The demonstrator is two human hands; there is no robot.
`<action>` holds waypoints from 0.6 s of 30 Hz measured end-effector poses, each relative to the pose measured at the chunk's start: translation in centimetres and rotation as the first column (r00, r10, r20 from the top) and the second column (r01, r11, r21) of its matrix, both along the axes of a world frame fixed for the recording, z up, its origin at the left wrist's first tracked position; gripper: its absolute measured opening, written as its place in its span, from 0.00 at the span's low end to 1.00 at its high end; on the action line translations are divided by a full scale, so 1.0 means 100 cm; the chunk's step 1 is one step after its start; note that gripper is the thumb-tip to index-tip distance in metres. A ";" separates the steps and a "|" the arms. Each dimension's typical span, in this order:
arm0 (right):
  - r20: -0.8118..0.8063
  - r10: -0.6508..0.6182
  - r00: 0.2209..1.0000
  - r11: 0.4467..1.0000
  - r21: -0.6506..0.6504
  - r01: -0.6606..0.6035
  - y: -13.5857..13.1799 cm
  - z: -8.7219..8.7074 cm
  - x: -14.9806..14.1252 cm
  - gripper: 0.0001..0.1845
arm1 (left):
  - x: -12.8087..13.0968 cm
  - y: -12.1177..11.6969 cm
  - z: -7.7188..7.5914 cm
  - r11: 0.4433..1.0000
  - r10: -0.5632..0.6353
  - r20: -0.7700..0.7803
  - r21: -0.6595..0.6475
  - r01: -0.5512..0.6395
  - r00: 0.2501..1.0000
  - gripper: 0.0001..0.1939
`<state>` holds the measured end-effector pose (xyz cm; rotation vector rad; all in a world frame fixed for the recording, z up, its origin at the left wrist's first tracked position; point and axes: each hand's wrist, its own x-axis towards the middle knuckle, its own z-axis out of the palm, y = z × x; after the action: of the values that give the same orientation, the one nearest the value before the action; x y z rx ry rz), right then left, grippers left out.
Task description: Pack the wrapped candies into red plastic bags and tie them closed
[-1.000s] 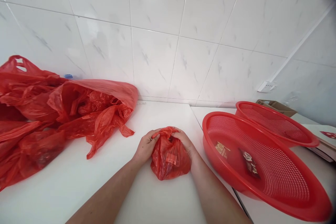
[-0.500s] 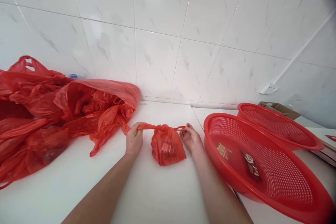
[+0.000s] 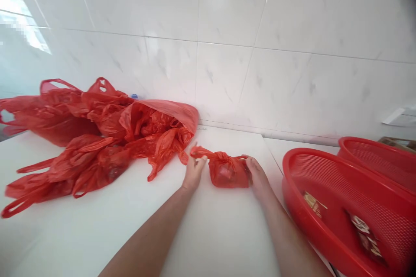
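A small knotted red plastic bag (image 3: pixel 227 175) sits on the white table between my hands, its contents showing only as a pale shape through the film. My left hand (image 3: pixel 194 172) is at the bag's left handle loop, thumb and fingers apart around it. On the other side, my right hand (image 3: pixel 258 175) is curled against the bag's right side and the short right handle end; its fingertips are partly hidden. Left of my left hand lies a large red bag (image 3: pixel 175 108), its mouth facing me, with crumpled red bags in and around it.
To the right stands a red perforated basket (image 3: pixel 294 190) holding a beige packet (image 3: pixel 313 203) and a dark packet (image 3: pixel 365 236). Behind it is a second red basket (image 3: pixel 373 151). More tied red bags (image 3: pixel 84 164) spread leftward. A white tiled wall (image 3: pixel 227 73) borders the table.
My view has turned left, so things appear farther right. My left fingers have loosened from the stretched handle, and my right hand has moved in against the bag's side. The bag looks lower and squatter.
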<state>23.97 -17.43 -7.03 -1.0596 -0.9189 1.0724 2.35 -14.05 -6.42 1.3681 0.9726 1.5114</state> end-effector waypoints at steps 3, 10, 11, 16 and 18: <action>0.364 0.058 0.930 0.998 -0.040 -0.047 -0.002 -0.001 -0.023 0.23 | 0.009 -0.011 -0.001 0.961 -0.256 -0.164 0.066 0.270 0.953 0.42; 0.524 0.110 0.845 0.994 -0.074 -0.083 -0.010 0.004 -0.037 0.21 | 0.009 -0.020 0.005 0.946 -0.314 -0.390 -0.045 0.322 0.866 0.15; 0.513 0.127 0.849 0.992 -0.080 -0.100 -0.010 0.005 -0.034 0.21 | 0.007 -0.019 0.005 0.956 -0.290 -0.401 -0.083 0.281 0.869 0.12; 0.437 0.153 0.886 0.986 -0.123 -0.110 -0.011 0.004 -0.027 0.26 | -0.014 -0.027 0.005 0.988 -0.148 -0.594 -0.059 0.141 0.791 0.13; 0.502 0.127 0.856 0.989 -0.134 -0.068 -0.012 0.004 -0.029 0.26 | -0.032 -0.042 0.010 0.985 -0.090 -0.673 0.048 0.165 0.734 0.12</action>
<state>21.02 -18.60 -6.62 -1.4425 -1.3605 0.9456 -0.88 -18.29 -5.43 2.0875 1.2015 0.9625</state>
